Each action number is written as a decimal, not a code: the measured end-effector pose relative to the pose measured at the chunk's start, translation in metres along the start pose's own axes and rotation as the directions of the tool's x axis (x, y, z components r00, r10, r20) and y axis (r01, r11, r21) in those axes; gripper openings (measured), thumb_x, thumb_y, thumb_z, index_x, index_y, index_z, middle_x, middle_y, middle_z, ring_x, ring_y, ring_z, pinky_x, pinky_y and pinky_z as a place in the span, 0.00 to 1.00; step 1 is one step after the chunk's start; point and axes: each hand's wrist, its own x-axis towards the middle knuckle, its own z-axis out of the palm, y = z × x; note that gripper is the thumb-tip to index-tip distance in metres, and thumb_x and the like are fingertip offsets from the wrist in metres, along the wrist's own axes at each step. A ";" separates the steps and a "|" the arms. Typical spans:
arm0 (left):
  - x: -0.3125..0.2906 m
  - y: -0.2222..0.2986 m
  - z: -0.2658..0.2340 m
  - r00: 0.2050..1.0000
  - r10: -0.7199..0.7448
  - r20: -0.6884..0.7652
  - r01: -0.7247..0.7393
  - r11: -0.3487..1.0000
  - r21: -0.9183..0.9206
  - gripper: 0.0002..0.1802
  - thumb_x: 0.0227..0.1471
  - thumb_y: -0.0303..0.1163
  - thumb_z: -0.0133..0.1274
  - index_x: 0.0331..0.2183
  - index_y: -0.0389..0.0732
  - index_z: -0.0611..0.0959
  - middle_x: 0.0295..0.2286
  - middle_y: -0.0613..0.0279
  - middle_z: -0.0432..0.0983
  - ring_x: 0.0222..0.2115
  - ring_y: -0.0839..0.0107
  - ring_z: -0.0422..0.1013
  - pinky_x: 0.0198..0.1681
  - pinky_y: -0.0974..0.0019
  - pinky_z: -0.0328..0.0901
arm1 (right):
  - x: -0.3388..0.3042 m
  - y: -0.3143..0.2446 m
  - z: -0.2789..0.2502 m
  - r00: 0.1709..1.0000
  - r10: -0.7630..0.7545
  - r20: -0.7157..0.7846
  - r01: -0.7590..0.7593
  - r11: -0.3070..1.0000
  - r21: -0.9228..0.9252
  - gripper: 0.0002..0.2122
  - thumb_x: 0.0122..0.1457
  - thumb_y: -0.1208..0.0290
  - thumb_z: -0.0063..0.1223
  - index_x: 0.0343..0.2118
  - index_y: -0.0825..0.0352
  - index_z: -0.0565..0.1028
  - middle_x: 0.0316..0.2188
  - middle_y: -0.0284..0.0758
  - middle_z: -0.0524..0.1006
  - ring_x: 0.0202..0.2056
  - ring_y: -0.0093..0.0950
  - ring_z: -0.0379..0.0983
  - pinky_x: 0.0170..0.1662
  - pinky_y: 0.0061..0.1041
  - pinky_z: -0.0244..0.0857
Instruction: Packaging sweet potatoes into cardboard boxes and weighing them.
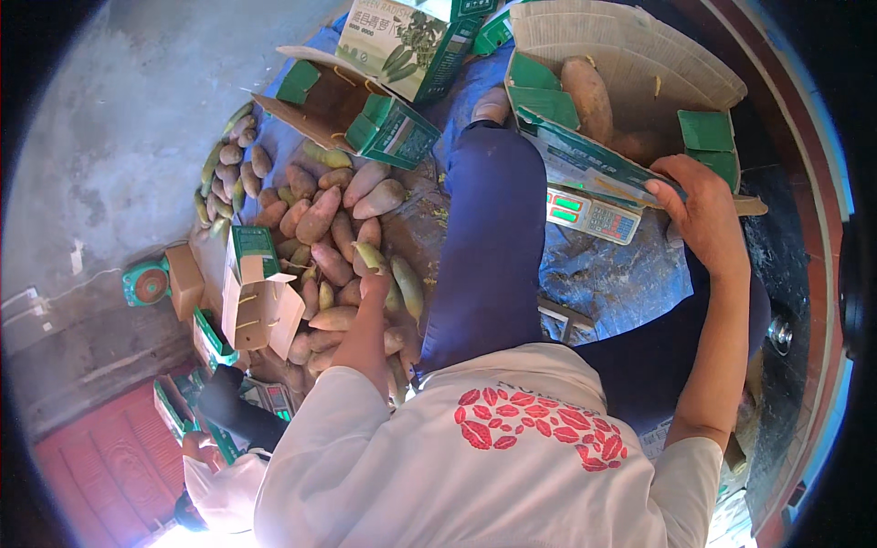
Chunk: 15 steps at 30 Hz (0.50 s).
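Note:
My right hand (702,205) grips the near edge of an open cardboard box (585,155) at the upper right, fingers bent over its rim. Inside that box lies a large brown root vegetable (587,99), with another partly hidden below it. The box rests on a digital scale (594,216) with lit green displays and a keypad. On the left, my left hand (373,285) reaches into a pile of brownish-pink root vegetables (320,216). It appears closed round a pale green radish (370,257), though its fingers are mostly hidden.
Open green-and-white boxes (395,132) stand beyond the pile, and another box (260,306) lies left of it. Longer green radishes (212,169) lie by the wall. A blue sheet (612,274) covers the floor. Another person's sleeve (219,493) shows at lower left.

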 end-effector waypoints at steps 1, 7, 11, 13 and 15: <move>-0.004 0.000 -0.002 1.000 -0.007 0.004 0.007 1.000 -0.002 0.28 0.45 0.45 0.54 0.50 0.47 0.75 0.47 0.51 0.72 0.47 0.57 0.69 0.50 0.61 0.63 | 0.001 -0.001 0.001 1.000 0.005 -0.001 -0.005 1.000 0.012 0.12 0.52 0.66 0.55 0.32 0.71 0.74 0.29 0.44 0.75 0.34 0.44 0.72 0.36 0.35 0.65; -0.021 0.035 -0.029 0.996 0.080 -0.035 -0.076 0.993 0.090 0.29 0.45 0.41 0.54 0.51 0.46 0.72 0.50 0.55 0.67 0.52 0.58 0.63 0.54 0.59 0.60 | 0.003 -0.003 -0.001 0.998 0.064 0.017 -0.064 0.998 0.018 0.12 0.53 0.65 0.55 0.32 0.72 0.74 0.31 0.44 0.75 0.34 0.43 0.72 0.37 0.33 0.65; -0.007 0.042 -0.044 0.985 0.174 -0.016 -0.162 0.944 0.286 0.33 0.45 0.40 0.55 0.54 0.48 0.67 0.58 0.62 0.53 0.58 0.60 0.53 0.56 0.56 0.58 | 0.006 -0.003 0.001 0.996 0.073 0.042 -0.074 0.997 0.024 0.12 0.53 0.66 0.55 0.33 0.72 0.74 0.31 0.44 0.76 0.34 0.43 0.73 0.38 0.33 0.66; 0.002 0.045 -0.051 0.977 0.200 0.080 -0.215 0.896 0.388 0.35 0.45 0.40 0.55 0.56 0.49 0.64 0.60 0.64 0.48 0.60 0.61 0.49 0.57 0.55 0.56 | 0.006 -0.002 0.003 0.995 0.091 0.038 -0.092 0.996 0.007 0.12 0.53 0.66 0.54 0.34 0.72 0.74 0.31 0.44 0.76 0.34 0.42 0.73 0.38 0.32 0.65; 0.017 0.039 -0.053 0.957 0.280 0.072 -0.272 0.790 0.549 0.42 0.45 0.42 0.58 0.59 0.53 0.57 0.61 0.66 0.45 0.61 0.62 0.46 0.57 0.49 0.55 | 0.008 -0.004 0.003 0.995 0.090 0.045 -0.090 0.996 0.008 0.12 0.53 0.66 0.54 0.34 0.71 0.74 0.31 0.44 0.76 0.34 0.42 0.73 0.38 0.32 0.65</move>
